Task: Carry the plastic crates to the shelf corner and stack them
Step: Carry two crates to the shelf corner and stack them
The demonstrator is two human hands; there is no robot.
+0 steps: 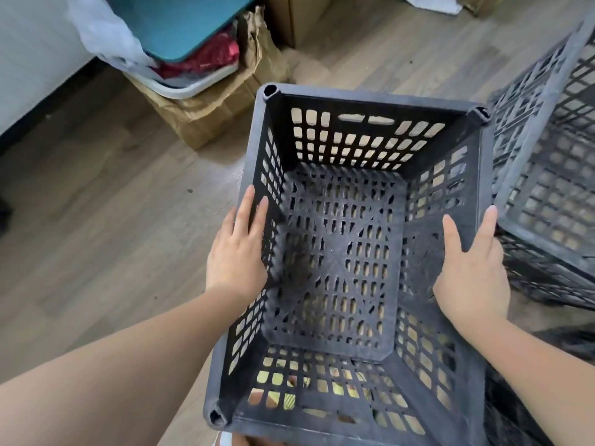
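A dark grey perforated plastic crate (363,101) fills the middle of the head view, open side up and empty, seen from above. My left hand (238,249) lies flat against the crate's left rim, fingers extended along the wall. My right hand (473,268) rests on the right rim, thumb inside and fingers spread. Neither hand is curled around the rim. More grey crates (547,175) of the same kind stand at the right, one tilted above another, right beside the crate between my hands.
A torn cardboard box (206,104) holding a white tub, a teal lid and red items sits on the wooden floor (106,201) at the upper left. A white wall or cabinet (35,56) runs along the far left. Another cardboard box (309,17) stands at the top.
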